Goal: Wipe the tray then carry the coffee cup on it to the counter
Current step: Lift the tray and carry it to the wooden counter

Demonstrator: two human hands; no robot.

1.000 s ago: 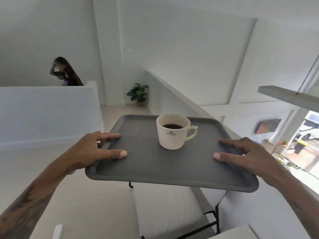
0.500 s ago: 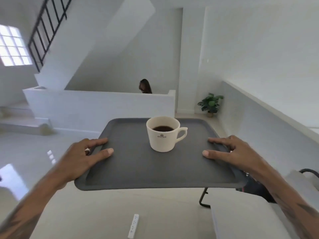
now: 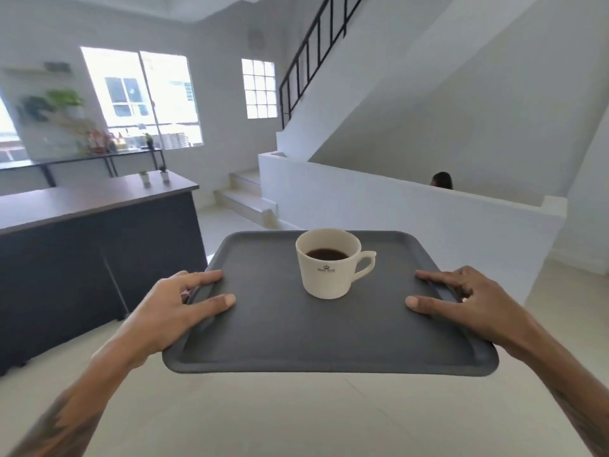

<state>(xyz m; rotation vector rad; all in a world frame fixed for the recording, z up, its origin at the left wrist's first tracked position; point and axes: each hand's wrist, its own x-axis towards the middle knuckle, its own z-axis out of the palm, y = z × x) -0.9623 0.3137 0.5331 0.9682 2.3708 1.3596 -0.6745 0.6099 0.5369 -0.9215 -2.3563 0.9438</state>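
A dark grey tray [image 3: 296, 338] is held level in the air in front of me. My left hand [image 3: 174, 311] grips its left rim, thumb on top. My right hand [image 3: 461, 305] grips the right rim the same way. A cream coffee cup [image 3: 329, 275] stands upright on the tray's far half, handle to the right, with dark coffee inside. The counter [image 3: 95, 199], brown-topped with a dark blue front, stands ahead to the left.
Two small potted plants [image 3: 154, 177] sit on the counter's far end. A low white wall [image 3: 379, 206] with a person's head [image 3: 441, 180] behind it runs to the right. Steps [image 3: 240, 196] and a staircase rise behind. Pale floor [image 3: 296, 417] lies below.
My view has swung left: the counter and windows came into sight, the low wall and person shifted right. Both hands keep the same grip and the cup stays upright.
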